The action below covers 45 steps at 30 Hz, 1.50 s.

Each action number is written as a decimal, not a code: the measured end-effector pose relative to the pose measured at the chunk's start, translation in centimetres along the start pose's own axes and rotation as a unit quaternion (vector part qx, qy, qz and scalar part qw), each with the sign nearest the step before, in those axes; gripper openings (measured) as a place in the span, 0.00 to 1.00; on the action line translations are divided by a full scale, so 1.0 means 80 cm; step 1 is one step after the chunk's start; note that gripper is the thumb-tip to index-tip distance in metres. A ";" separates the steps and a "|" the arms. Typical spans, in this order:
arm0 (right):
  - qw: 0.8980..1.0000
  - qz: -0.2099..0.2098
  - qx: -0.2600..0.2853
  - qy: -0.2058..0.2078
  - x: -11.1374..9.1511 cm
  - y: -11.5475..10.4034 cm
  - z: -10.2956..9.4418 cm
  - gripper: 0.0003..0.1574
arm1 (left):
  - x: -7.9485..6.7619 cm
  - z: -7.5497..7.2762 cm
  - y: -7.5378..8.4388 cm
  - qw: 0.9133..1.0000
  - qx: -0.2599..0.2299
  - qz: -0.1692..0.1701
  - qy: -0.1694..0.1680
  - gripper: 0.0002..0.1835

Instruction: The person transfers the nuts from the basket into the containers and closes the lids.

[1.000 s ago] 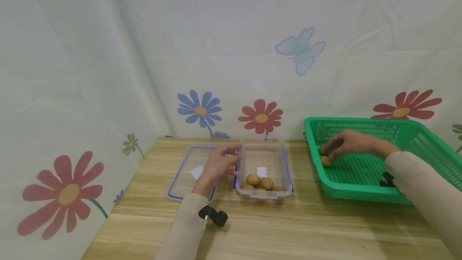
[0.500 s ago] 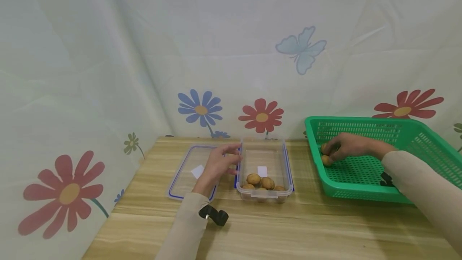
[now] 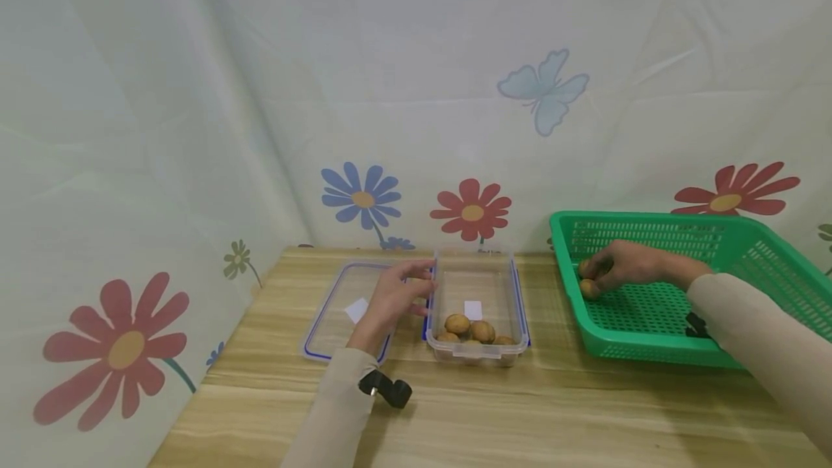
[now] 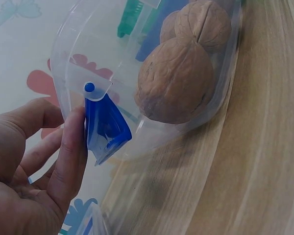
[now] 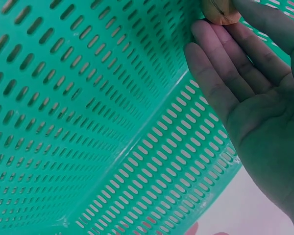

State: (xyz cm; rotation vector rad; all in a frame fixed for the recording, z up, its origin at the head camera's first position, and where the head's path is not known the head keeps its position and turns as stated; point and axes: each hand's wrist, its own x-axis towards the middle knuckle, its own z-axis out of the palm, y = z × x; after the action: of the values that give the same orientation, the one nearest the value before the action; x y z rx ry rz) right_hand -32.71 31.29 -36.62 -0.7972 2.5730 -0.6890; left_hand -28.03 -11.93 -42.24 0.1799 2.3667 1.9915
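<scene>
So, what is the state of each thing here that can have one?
Clear container: open, upright, walnuts inside.
Lid: off, lying on the table.
Left blue latch: unfastened.
Walnuts: visible shells look whole.
Green basket: upright, uncovered, walnuts inside.
Left hand: fingers touching the container's side.
Right hand: touching a walnut.

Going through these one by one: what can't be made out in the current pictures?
Head: the far walnut in the green basket, partly hidden by the right hand.
Head: the lower walnuts in the clear container, partly covered by its front rim.
Head: any writing on the white label, too small.
Right wrist: the top of the pinched walnut, cut off by the upper edge.
</scene>
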 end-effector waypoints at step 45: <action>0.985 -0.021 -0.038 0.170 -0.049 -0.124 -0.040 0.20 | -0.002 0.001 0.002 1.000 0.000 -0.007 0.004 0.26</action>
State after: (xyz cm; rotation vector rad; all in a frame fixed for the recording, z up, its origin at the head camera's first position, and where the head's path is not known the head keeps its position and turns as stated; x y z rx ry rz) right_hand -26.93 27.62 -27.84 -0.8208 2.9105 -0.8034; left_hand -27.83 -11.88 -42.13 0.1541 2.3666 1.9896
